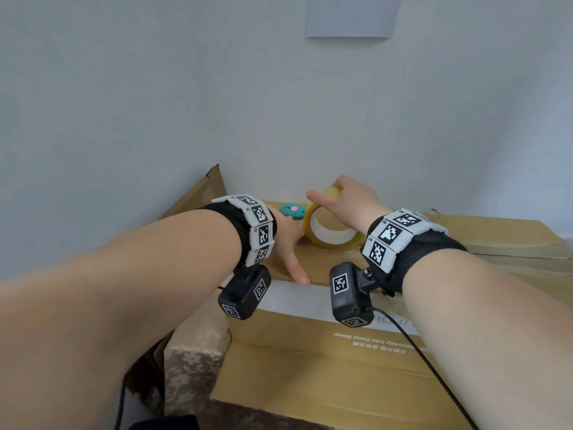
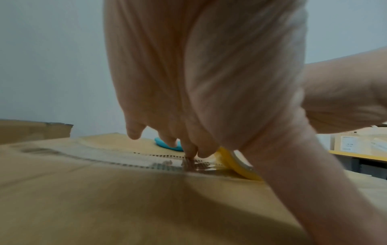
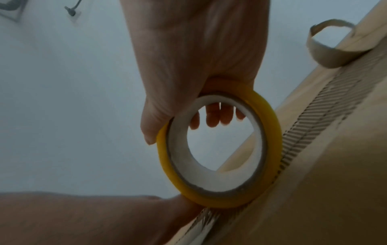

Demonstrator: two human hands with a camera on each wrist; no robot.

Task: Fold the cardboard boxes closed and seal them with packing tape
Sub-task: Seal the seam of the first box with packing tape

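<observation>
Behind left hand and tape roll, teal cutter on box

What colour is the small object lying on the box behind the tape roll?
The small object is teal with a pink spot; the head view shows it best.
</observation>
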